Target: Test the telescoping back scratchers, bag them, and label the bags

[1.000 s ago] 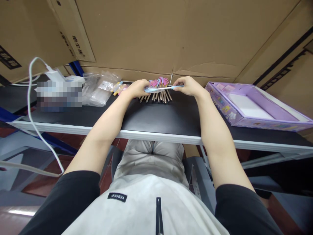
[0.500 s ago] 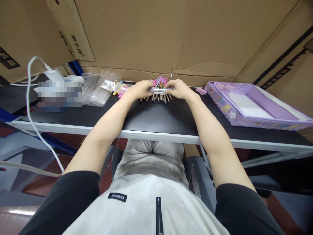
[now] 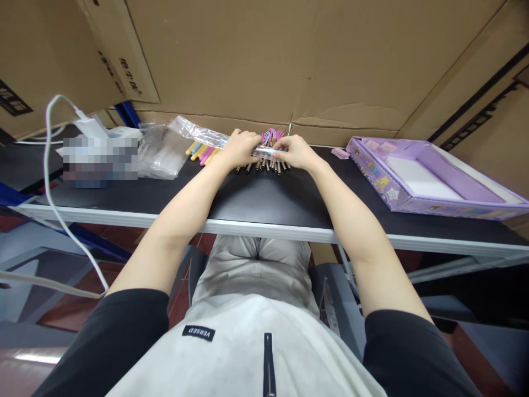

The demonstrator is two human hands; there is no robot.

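Observation:
A long clear plastic sleeve (image 3: 197, 131) is stretched between my hands over the table, with a slim pen-like stick inside its right part. My left hand (image 3: 243, 149) is closed on the middle of the sleeve, whose loose end sticks out up and to the left. At the right end, my right hand (image 3: 296, 151) pinches the sleeve with thumb and fingers. Beneath and behind the hands lies a fanned pile of pens (image 3: 270, 165) with dark tips toward me and pink and purple ends at the back. Several yellow, pink and blue sticks (image 3: 202, 153) lie left of my left hand.
Crumpled clear bags (image 3: 163, 157) lie at the left, beside a blurred-out item (image 3: 100, 160) and a white cable (image 3: 50, 149). A purple open box (image 3: 397, 187) stands at the right, with small pink pieces (image 3: 340, 153) beside it. A cardboard wall (image 3: 248, 60) closes off the back.
The sleeve's loose end now extends up and left past my left hand, uncovering more of the coloured sticks. My right hand has shifted slightly left, and the stick sits lower between the hands.

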